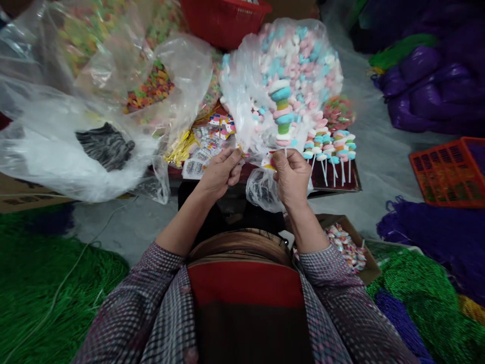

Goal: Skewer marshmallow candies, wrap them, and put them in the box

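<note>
My right hand (292, 174) is closed on the white stick of a marshmallow skewer (283, 119), held upright with pink, blue, white and green pieces stacked on it. My left hand (224, 172) is closed, thumb against fingers, with a small gold piece (241, 149) showing at the tips; its kind is not clear. Left of that hand lie a bundle of gold twist ties (184, 147) and printed clear packets (197, 164). Several finished marshmallow skewers (329, 146) lie at the table's right end, sticks toward me. A crumpled clear bag (265, 189) hangs over the front edge.
A big bag of marshmallows (303, 60) and bags of colourful gummies (149, 88) fill the table's back. Behind stands a red basin (227, 23). An open box of wrapped sweets (346, 247) sits by my right side; an orange crate (447, 172) is farther right.
</note>
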`<state>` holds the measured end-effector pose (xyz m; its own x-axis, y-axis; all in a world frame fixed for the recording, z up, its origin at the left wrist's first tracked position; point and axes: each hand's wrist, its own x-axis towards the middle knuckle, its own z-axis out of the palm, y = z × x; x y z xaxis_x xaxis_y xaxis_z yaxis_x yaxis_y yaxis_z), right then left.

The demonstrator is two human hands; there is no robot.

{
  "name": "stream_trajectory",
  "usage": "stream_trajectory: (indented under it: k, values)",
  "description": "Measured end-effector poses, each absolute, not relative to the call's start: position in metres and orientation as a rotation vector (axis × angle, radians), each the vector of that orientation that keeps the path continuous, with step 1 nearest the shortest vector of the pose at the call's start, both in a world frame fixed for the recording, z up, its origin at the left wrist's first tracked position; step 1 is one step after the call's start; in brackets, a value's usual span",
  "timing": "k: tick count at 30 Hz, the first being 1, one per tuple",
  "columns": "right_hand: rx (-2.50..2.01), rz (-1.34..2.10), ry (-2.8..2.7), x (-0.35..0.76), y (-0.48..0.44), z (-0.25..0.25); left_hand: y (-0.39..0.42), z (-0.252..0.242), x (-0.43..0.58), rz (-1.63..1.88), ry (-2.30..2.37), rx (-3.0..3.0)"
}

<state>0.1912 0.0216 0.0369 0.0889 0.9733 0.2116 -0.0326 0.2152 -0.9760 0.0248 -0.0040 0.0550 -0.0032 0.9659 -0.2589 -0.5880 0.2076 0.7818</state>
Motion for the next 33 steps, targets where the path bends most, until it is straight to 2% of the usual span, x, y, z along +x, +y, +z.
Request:
stream_trajectory:
  k: [6, 21, 29, 33]
  values:
    - [-1.094, 0.934, -1.176, 0.216, 0.014, 0.043, -0.002, 0.055, 0.023, 1.329, 0.858, 0.383]
    - [-1.084, 1.056, -1.088, 0.190, 0.007, 0.042, -0.004, 0.029, 0.035, 1.329, 0.855, 0.648]
    - [-1.131, 1.205, -0.911, 0.213, 0.010, 0.060, -0.005, 0.024, 0.026, 1.352, 0.950, 0.740]
    - [-1.097, 1.422, -0.897, 0.208, 0.004, 0.056, -0.010, 0.029, 0.030, 1.477, 0.952, 0.871]
